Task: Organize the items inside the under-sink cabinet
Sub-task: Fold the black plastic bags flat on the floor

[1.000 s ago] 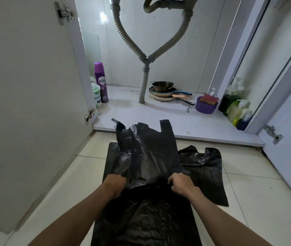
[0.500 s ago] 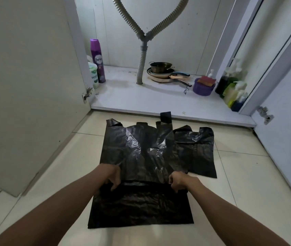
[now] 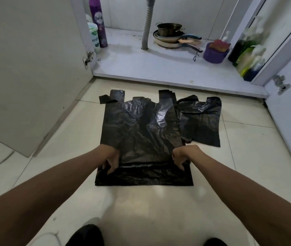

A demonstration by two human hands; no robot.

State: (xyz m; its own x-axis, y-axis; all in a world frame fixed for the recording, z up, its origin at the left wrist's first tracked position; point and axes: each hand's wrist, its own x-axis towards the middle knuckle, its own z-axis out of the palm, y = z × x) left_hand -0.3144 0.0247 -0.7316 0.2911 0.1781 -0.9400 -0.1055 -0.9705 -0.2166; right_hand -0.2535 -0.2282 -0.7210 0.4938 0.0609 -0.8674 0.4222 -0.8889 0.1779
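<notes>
A black plastic bag [image 3: 144, 132] lies flat on the tiled floor in front of the open cabinet, handles pointing toward it. It rests on another black bag [image 3: 141, 176] whose near edge shows below. My left hand [image 3: 110, 160] pinches the top bag's lower left corner, fingers curled down. My right hand [image 3: 182, 156] pinches its lower right corner. A third black bag [image 3: 202, 121] lies crumpled to the right, partly under the top one.
On the cabinet floor [image 3: 132, 64]: a purple spray can [image 3: 98, 20] and a white tub [image 3: 94, 36] at left, a drain hose [image 3: 147, 23], stacked pans [image 3: 171, 35], a purple bowl with sponges [image 3: 214, 51], and bottles [image 3: 247, 54] at right. Doors [image 3: 31, 68] stand open on both sides.
Both hands drew the top bag back toward me and lowered it; its handles came down from the cabinet edge and it now lies flat on the floor.
</notes>
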